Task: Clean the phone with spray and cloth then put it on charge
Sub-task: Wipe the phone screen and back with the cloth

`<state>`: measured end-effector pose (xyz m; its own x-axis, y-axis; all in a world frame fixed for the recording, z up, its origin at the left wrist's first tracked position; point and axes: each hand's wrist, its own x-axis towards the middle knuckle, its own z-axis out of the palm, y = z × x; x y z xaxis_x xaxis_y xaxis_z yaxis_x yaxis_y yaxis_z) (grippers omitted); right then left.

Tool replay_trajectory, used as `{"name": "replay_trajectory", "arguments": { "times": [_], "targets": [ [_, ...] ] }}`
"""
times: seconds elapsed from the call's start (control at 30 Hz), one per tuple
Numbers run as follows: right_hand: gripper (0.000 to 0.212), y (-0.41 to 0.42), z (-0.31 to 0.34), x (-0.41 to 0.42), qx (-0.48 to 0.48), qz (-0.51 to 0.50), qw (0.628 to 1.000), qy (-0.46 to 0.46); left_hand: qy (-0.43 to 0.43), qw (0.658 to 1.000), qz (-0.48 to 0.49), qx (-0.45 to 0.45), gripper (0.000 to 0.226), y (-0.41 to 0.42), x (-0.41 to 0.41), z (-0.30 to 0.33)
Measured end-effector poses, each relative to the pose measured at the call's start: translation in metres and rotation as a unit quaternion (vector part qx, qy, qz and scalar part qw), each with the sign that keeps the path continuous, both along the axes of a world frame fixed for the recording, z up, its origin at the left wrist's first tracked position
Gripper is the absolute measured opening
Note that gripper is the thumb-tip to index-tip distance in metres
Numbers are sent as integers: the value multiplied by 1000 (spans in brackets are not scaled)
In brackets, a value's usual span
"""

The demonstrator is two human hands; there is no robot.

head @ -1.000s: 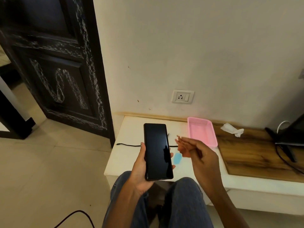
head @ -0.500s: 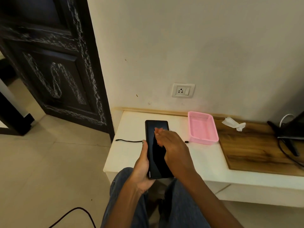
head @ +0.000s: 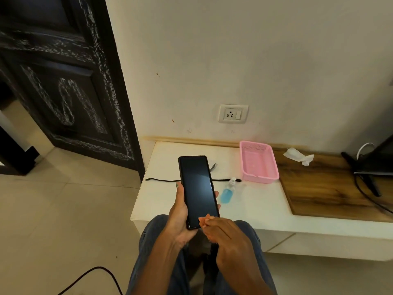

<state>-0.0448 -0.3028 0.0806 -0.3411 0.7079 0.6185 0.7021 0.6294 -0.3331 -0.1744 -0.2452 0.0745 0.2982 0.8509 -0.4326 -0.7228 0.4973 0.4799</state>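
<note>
White counter (head: 255, 201) behind dark phone (head: 196, 188).

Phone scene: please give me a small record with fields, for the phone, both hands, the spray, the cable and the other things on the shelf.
phone: phone upright-tilted, dark screen facing camera
left hand: left hand grips the phone by its edges
right hand: right hand, straight fingers touching the lower screen
spray: spray bottle, blue liquid, lying on the white shelf
cable: black cable flat on shelf, running behind the phone
basket: pink basket, nothing seen inside
tissue: crumpled tissue on wooden board
socket: wall socket, nothing plugged in
</note>
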Motion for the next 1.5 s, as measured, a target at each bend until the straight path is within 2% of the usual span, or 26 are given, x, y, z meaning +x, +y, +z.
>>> {"name": "replay_trajectory", "arguments": {
  "times": [0.07,0.1,0.2,0.27,0.33,0.4,0.5,0.57,0.67,0.73,0.87,0.93,1.0,1.13,1.2,1.5],
  "targets": [
    [30,5,-2,-1,25,17,999,20,10,1000,-7,-10,74,0,0,0],
    [38,6,-2,-2,7,33,999,42,15,1000,-8,-9,74,0,0,0],
    [44,1,8,7,-209,51,964,156,40,999,-13,1,76,1,-1,1],
    [42,0,16,12,-371,59,888,267,45,999,-14,4,76,2,-1,2],
    [32,7,17,14,-451,33,814,365,47,999,-6,11,74,4,-3,3],
    [22,14,18,16,-484,-45,760,431,56,998,-1,25,69,7,-5,3],
    [26,21,14,25,-472,-103,701,526,63,998,-3,27,62,9,-10,3],
    [26,25,13,32,-498,-145,673,528,66,997,-8,23,61,10,-11,2],
    [35,28,3,31,-515,-139,650,542,65,998,-5,20,60,11,-11,-3],
    [39,37,4,29,-530,-130,651,527,65,998,1,13,60,13,-12,-6],
    [31,63,7,21,-637,-113,655,391,125,992,1,-20,60,20,-10,-12],
    [32,65,-2,16,-632,-129,630,432,169,985,-2,-24,57,24,-8,-15],
    [30,63,-10,14,-632,-105,592,489,203,979,-4,-9,53,26,-7,-17],
    [32,65,-24,12,-653,-55,535,534,201,979,-1,24,48,31,-9,-20],
    [33,67,-28,11,-650,-48,533,540,180,983,-2,20,52,32,-11,-21],
    [27,66,-21,17,-623,-57,568,536,117,993,10,-11,55,31,-14,-25]
  ]
}}
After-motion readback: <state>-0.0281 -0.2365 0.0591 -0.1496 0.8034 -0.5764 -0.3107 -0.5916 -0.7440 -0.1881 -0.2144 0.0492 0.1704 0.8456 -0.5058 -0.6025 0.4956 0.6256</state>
